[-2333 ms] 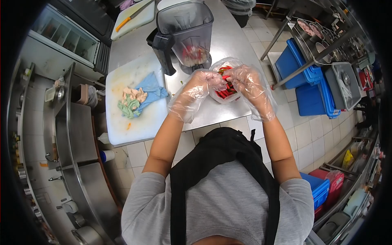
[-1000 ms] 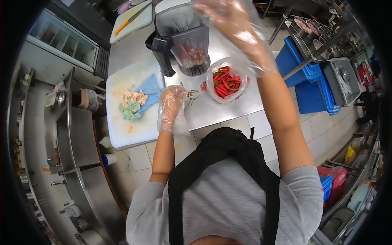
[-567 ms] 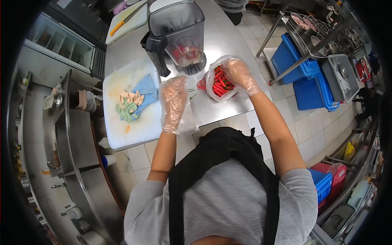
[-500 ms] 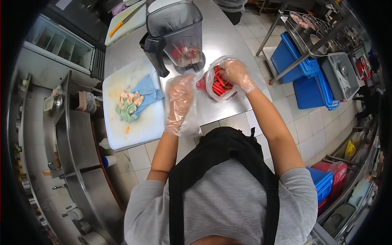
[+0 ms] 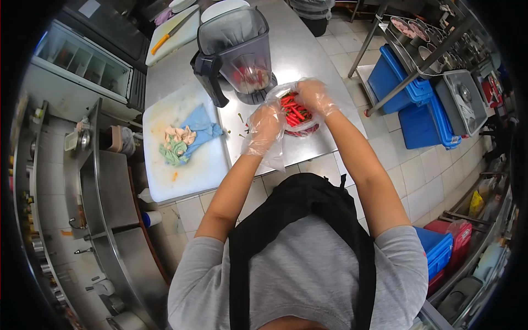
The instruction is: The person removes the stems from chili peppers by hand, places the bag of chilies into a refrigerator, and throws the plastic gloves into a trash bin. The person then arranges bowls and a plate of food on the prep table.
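Observation:
A clear plastic bag of red chillies lies on the steel table, its mouth facing up. My left hand, in a loose clear glove, is closed at the bag's left rim. On the far right rim, my gloved right hand has its fingers curled round the plastic. Both sets of fingertips are partly hidden. Just beyond stands a blender jug with a black handle; red and pale pieces sit in its bottom. Small green chilli stems are scattered left of my left hand.
On the left, a white cutting board carries a crumpled blue, peach and green cloth. Farther back, a yellow-handled knife rests on another board. Blue bins stand right of the table, beside a metal rack.
My left hand has moved right and away from me to the bag's rim, uncovering the stems on the table. My right hand has shifted slightly, and the bag's mouth shows more chillies.

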{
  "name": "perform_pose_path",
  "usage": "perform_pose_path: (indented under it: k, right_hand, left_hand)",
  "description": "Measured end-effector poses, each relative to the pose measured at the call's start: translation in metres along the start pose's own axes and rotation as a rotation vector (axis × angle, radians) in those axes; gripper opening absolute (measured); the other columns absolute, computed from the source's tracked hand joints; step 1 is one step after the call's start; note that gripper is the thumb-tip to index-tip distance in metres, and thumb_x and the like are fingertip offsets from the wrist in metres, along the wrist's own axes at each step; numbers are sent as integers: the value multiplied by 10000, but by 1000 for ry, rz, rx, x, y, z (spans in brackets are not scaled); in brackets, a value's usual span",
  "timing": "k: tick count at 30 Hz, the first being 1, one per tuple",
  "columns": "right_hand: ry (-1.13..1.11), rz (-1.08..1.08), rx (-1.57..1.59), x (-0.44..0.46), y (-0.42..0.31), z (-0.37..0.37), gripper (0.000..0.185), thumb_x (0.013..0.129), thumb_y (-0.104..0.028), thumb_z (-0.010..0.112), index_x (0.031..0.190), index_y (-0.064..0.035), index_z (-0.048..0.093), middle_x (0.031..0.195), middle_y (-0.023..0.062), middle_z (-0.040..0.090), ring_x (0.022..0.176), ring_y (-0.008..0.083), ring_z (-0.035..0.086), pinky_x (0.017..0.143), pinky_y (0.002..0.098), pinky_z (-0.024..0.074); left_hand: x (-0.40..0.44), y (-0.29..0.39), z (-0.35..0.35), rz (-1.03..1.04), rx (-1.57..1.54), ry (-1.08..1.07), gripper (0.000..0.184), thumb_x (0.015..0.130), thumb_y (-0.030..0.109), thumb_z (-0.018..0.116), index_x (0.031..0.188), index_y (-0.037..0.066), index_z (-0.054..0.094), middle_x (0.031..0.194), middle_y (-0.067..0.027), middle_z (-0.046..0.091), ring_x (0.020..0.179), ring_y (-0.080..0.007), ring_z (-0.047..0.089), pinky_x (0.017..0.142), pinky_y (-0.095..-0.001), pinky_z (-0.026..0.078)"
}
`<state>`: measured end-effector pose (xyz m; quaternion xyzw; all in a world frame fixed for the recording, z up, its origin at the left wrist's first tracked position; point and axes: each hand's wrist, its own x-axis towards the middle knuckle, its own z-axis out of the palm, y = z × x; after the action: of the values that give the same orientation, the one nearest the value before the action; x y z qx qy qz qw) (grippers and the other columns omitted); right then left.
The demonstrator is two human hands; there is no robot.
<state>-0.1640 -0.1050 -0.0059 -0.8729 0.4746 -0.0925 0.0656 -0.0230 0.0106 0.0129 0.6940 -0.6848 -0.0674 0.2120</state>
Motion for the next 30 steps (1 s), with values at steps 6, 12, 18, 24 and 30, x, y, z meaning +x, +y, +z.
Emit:
perform_pose_path:
  k: [6, 12, 18, 24, 30]
  right_hand:
    - [281, -384, 289, -11, 9, -14, 167, 693, -177, 654, 809, -56, 667, 819, 145, 642, 792, 344, 599, 707, 434, 481]
    - [60, -340, 59, -22, -12, -54, 174, 695, -161, 644, 836, -62, 669, 817, 139, 628, 849, 322, 566, 767, 414, 460]
    - [72, -331, 347, -35, -11, -66, 189, 739, -129, 612, 900, -42, 658, 858, 171, 620, 886, 331, 563, 785, 415, 438]
    - [59, -297, 506, -37, -1, -52, 249, 756, -122, 594, 991, -38, 611, 949, 178, 584, 910, 349, 536, 809, 409, 426]
    - [-49, -381, 395, -35, 3, -66, 241, 759, -136, 615, 969, -18, 612, 927, 174, 594, 903, 346, 543, 811, 400, 430]
  left_hand:
    - [1, -1, -7, 203, -187, 194, 315, 822, 258, 582, 1051, 42, 592, 858, -217, 621, 848, -375, 603, 748, -448, 476]
    - [9, 10, -22, 128, -156, 88, 254, 821, 243, 568, 1029, 107, 619, 836, -169, 636, 797, -350, 618, 694, -448, 485]
    - [10, 7, -23, 114, -277, 155, 166, 786, 157, 546, 888, 102, 665, 745, -151, 629, 740, -325, 618, 676, -418, 486]
    - [12, 8, -28, 252, -183, 139, 142, 751, 129, 600, 869, 99, 673, 778, -126, 639, 743, -308, 614, 680, -387, 488]
    - [18, -6, -24, 397, -389, 81, 149, 749, 96, 623, 884, 75, 681, 778, -136, 639, 741, -285, 623, 691, -360, 492]
